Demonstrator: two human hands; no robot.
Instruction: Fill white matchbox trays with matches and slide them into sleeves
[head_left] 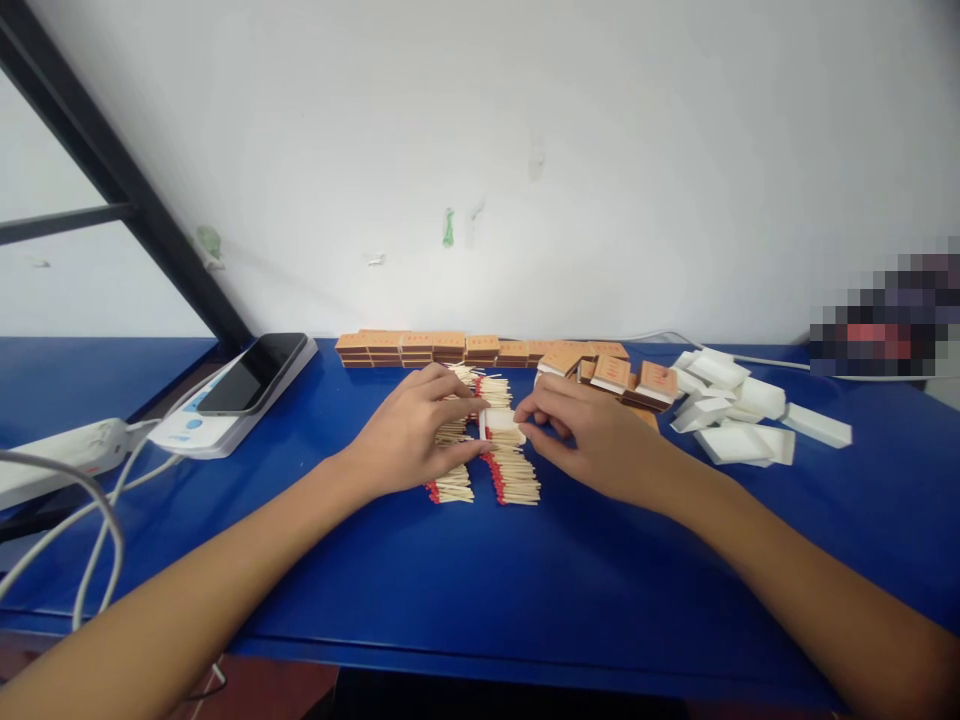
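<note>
A small white matchbox tray (501, 420) with some matches in it sits over the right-hand row of red-tipped matches (517, 480). My left hand (420, 425) grips the tray's left end between thumb and fingers. At its right end, my right hand (581, 430) has thumb and index finger drawn close together; what they pinch, if anything, is too small to make out. A second row of matches (454, 487) lies partly hidden under my left hand.
Stacked orange matchboxes (375, 347) line the wall, with more loosely piled matchboxes (615, 375) behind my right hand. White empty trays (742, 440) are heaped to the right. A phone (255, 372) rests on a white box at left, near cables and a power strip (67, 460).
</note>
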